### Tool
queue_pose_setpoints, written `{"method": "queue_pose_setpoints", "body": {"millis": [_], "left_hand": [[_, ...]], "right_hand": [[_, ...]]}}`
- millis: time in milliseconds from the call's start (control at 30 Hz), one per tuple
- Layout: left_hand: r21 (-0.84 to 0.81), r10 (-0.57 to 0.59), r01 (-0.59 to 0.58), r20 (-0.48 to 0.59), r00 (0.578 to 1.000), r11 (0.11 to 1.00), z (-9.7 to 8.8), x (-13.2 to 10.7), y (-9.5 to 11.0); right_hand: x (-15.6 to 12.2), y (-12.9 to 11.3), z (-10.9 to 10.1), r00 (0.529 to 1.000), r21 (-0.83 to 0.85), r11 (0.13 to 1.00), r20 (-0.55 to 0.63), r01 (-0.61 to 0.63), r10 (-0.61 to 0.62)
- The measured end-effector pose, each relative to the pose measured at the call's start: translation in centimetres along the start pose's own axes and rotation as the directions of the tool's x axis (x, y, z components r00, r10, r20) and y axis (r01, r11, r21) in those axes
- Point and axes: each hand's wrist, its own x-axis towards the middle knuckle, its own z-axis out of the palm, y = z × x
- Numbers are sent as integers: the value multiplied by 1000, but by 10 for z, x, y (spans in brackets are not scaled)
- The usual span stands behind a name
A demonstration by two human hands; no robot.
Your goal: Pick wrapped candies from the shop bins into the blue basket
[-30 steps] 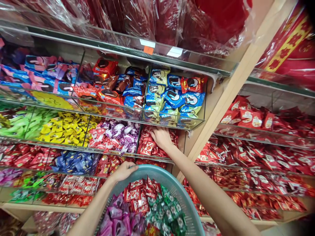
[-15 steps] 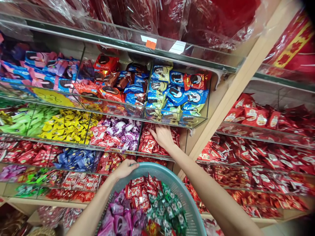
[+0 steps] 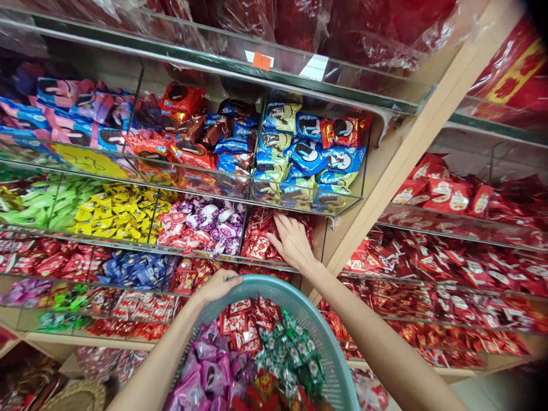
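Observation:
My left hand (image 3: 216, 285) grips the far rim of a teal plastic basket (image 3: 319, 337) that is heaped with red, green and purple wrapped candies (image 3: 252, 354). My right hand (image 3: 291, 241) reaches into a clear shelf bin of red-wrapped candies (image 3: 259, 242), fingers spread and lying flat on the packets. Nothing shows as held in that hand.
Clear acrylic bins (image 3: 240, 197) hold cookie packs (image 3: 299, 157) above, yellow (image 3: 117, 211), green and purple-white candies (image 3: 205, 225) to the left. A slanted wooden post (image 3: 385, 177) divides the shelving; red packets (image 3: 445, 262) fill the right side. Red wrapped goods sit on top.
My right hand has spread its fingers and shifted slightly right and down over the red candies. The view has tilted a little. My left hand keeps hold of the basket rim.

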Motion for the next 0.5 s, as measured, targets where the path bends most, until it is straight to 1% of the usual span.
{"method": "queue_pose_setpoints", "body": {"millis": [133, 233, 333, 400, 500], "left_hand": [[-26, -8, 9, 14, 1000, 1000, 1, 0, 3], [-34, -7, 8, 17, 1000, 999, 1, 0, 4], [-21, -2, 2, 12, 1000, 1000, 0, 0, 5], [-9, -3, 3, 16, 1000, 1000, 0, 0, 5], [-19, -15, 15, 26, 1000, 1000, 1, 0, 6]], "right_hand": [[-9, -4, -8, 1000, 40, 999, -29, 10, -9], [-25, -10, -20, 999, 79, 997, -46, 24, -20], [-50, -19, -34, 997, 125, 991, -57, 52, -45], [-70, -26, -40, 995, 154, 984, -59, 89, -80], [-100, -37, -38, 989, 211, 968, 11, 140, -145]]}}
